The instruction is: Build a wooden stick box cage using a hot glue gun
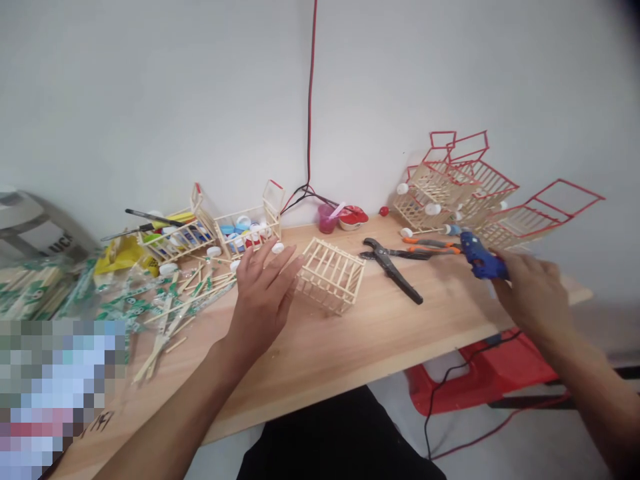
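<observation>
My left hand (265, 290) is spread with fingers stretched forward, beside a small crate of pale wooden sticks (333, 270). Whether its fingertips touch the crate's left side I cannot tell. A white bottle cap (277, 247) shows just past those fingers. Over at the right, my right hand (533, 287) is wrapped around a blue glue gun (481, 259), its nozzle end turned left. Behind the left hand stands a stick cart (250, 233) loaded with coloured bottle caps.
Black-handled pliers (393, 270) and orange-handled pliers (433, 245) lie right of the crate. Red-trimmed stick carts (465, 180) stand at the back right. Wrapped chopsticks (165, 320) litter the left. A pink cup (327, 219) is by the wall; a red stool (500, 367) is below.
</observation>
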Demonstrator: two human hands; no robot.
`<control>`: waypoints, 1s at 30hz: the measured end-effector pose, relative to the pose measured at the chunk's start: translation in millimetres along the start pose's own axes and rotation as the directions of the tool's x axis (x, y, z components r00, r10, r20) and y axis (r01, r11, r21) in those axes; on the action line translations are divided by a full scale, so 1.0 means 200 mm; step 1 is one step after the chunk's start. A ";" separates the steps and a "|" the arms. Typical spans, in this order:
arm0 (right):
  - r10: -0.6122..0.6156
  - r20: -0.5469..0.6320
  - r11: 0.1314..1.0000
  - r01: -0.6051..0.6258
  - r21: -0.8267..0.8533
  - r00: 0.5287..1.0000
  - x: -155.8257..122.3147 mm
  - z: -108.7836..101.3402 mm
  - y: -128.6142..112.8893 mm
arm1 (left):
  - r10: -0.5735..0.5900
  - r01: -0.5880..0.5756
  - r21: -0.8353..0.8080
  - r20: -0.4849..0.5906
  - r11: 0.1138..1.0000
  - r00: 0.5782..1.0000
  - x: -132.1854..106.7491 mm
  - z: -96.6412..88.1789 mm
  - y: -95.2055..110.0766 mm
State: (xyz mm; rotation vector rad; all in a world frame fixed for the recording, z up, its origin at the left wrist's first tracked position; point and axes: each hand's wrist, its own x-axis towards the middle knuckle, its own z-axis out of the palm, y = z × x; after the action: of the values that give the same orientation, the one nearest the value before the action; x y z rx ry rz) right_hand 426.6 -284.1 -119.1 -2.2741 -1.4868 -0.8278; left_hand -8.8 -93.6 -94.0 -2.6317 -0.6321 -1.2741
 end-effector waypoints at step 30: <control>-0.511 -0.144 0.685 0.502 0.528 0.848 0.09 -0.22 -0.64 | 0.119 -0.115 -0.043 0.116 0.992 0.986 -0.01 0.01 0.07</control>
State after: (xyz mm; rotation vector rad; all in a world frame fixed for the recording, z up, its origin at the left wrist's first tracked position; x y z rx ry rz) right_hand 302.1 -240.1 -80.3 -1.4560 -2.0823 -0.4083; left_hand -3.2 -105.7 -96.0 -2.7448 -0.4669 -1.1143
